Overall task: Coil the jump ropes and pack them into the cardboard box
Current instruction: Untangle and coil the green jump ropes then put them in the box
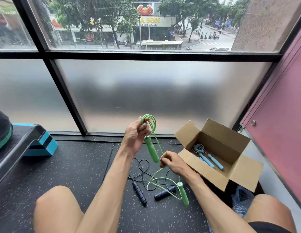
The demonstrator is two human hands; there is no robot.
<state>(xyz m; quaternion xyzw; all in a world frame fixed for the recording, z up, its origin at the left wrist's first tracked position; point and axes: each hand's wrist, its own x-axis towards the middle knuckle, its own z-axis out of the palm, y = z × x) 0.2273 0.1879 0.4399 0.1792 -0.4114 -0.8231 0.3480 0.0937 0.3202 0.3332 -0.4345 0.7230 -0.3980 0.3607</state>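
Observation:
My left hand [135, 135] is raised and grips several loops of the green jump rope [150, 122]; one green handle [152, 150] hangs below it. Lower and to the right, my right hand [172, 163] pinches the green cord. The rest of the cord trails down to the second green handle [183, 193] on the floor. A black jump rope [139, 193] with two dark handles lies uncoiled on the mat between my knees. The open cardboard box [237, 172] stands on the right, with a coiled blue jump rope [207, 158] inside.
A frosted window wall closes off the front. A black and teal step platform [35, 142] stands on the left. A pink wall panel [281, 125] runs along the right. A dark plastic bag [242, 199] lies by my right knee, below the box.

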